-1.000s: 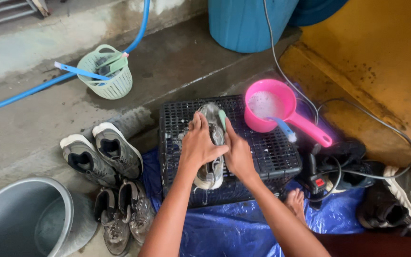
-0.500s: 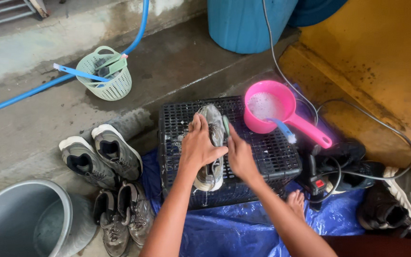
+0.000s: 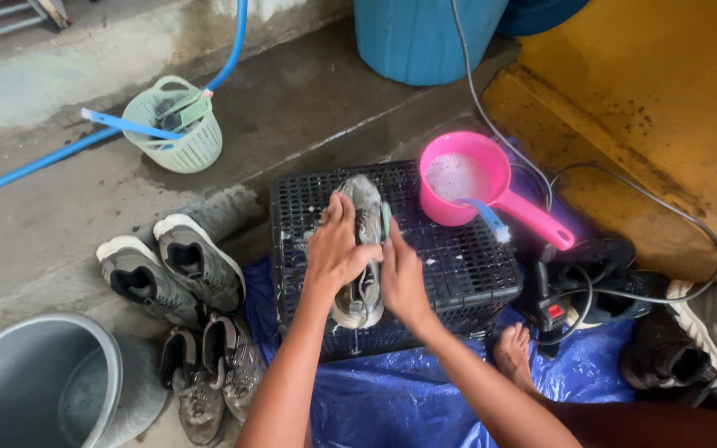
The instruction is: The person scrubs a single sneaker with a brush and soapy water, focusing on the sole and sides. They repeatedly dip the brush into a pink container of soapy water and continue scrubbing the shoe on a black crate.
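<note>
A soapy grey sneaker (image 3: pixel 361 249) is being gripped by the closed left hand (image 3: pixel 335 249) and brushed by the right hand (image 3: pixel 400 278), whose fingers are being kept curled around a green brush (image 3: pixel 386 220), while four sneakers (image 3: pixel 180 307) left of the fingers are waiting

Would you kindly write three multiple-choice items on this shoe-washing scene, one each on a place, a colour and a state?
1. Where does the shoe under both hands lie?
A. on the black crate
B. in the grey bucket
C. in the green basket

2. What colour is the dipper?
A. blue
B. pink
C. white

3. What is in the dipper?
A. nothing
B. dry sand
C. foamy water

Answers: 1 A, the left hand presses the shoe onto the crate top while the right hand rests beside it; 2 B, bowl and handle are bright pink; 3 C, white suds fill its bowl.
</note>
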